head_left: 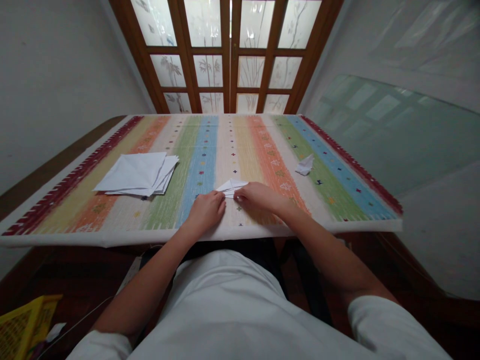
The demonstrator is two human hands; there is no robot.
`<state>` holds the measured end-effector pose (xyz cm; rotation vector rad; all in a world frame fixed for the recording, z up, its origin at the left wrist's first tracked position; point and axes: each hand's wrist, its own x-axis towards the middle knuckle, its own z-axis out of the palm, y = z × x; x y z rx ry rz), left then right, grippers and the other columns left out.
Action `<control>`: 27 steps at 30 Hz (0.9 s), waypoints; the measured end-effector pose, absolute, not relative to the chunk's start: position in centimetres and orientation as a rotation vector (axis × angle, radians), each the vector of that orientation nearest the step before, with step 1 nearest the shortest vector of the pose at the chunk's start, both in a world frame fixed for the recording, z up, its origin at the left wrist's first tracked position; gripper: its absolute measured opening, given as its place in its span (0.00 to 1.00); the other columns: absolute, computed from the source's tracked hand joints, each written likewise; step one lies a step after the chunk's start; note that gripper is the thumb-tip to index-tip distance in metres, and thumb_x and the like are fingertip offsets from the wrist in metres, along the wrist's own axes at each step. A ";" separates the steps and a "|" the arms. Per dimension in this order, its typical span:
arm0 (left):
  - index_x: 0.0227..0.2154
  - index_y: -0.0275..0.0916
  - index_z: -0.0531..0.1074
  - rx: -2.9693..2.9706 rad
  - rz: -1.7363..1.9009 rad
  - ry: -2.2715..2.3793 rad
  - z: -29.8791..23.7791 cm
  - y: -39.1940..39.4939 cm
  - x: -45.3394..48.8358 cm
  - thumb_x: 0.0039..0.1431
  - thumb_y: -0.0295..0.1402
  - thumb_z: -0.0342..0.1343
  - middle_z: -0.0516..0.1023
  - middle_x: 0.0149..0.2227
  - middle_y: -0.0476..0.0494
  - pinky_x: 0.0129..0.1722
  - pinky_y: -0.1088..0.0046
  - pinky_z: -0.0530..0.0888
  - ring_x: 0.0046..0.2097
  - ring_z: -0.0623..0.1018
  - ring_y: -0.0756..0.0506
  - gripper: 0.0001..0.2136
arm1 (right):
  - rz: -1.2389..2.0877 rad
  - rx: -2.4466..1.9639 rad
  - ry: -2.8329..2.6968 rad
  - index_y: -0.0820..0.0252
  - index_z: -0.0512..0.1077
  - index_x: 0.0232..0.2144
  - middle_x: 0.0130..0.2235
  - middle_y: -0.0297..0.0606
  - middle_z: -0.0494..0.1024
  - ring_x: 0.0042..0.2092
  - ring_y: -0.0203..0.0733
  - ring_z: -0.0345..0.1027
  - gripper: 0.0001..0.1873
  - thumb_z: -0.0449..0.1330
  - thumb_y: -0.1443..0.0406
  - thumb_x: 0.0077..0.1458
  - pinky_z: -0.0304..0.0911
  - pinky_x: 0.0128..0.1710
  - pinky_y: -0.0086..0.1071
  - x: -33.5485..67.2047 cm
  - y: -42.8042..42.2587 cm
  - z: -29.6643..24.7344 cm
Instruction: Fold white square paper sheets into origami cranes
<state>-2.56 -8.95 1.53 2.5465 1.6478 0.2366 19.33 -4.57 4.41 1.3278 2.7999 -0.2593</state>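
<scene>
The left hand point(205, 211) and right hand point(258, 197) rest palm-down with fingers closed together, their fingertips on the near edge of a folded sheet point(231, 187) lying on a striped cloth point(90, 220); whether either hand grips it or merely presses it cannot be determined. Left of the folded sheet lies a stack of paper point(137, 174), apparently not yet worked, while well to its right sits one small folded paper piece point(304, 165), the only other shaped item on record, so one piece appears complete and most of the stack remains.
</scene>
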 end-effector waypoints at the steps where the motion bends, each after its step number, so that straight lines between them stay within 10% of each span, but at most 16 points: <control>1: 0.48 0.37 0.82 2.525 0.252 1.642 1.6 -8.9 -2.8 0.77 0.33 0.53 0.86 0.48 0.33 0.46 0.63 0.75 0.46 0.84 0.36 0.12 | -0.281 1.299 2.819 0.55 0.88 0.46 0.45 0.48 0.90 0.43 0.49 0.82 0.14 0.63 0.72 0.69 0.60 0.40 0.34 19.5 -4.7 4.3; 14: 0.41 0.35 0.85 2.522 0.275 1.679 1.1 -4.5 -3.6 0.75 0.27 0.52 0.84 0.44 0.33 0.44 0.64 0.75 0.41 0.82 0.39 0.15 | -0.129 1.607 2.714 0.57 0.68 0.75 0.51 0.54 0.88 0.49 0.52 0.82 0.29 0.56 0.66 0.76 0.62 0.42 0.35 16.6 -2.6 4.7; 21: 0.43 0.34 0.86 2.564 0.207 1.633 0.8 -4.4 -3.9 0.76 0.28 0.51 0.84 0.45 0.33 0.46 0.65 0.75 0.42 0.81 0.41 0.16 | -0.143 1.521 2.753 0.61 0.86 0.49 0.53 0.53 0.84 0.41 0.45 0.77 0.17 0.57 0.69 0.74 0.59 0.39 0.36 16.1 -1.3 3.8; 27: 0.44 0.34 0.86 2.558 0.368 1.524 0.6 -3.6 -4.7 0.74 0.28 0.57 0.84 0.45 0.34 0.52 0.64 0.77 0.47 0.82 0.40 0.11 | -0.156 1.533 2.983 0.60 0.85 0.50 0.60 0.50 0.78 0.37 0.38 0.71 0.14 0.58 0.68 0.75 0.55 0.37 0.35 17.2 -0.8 1.6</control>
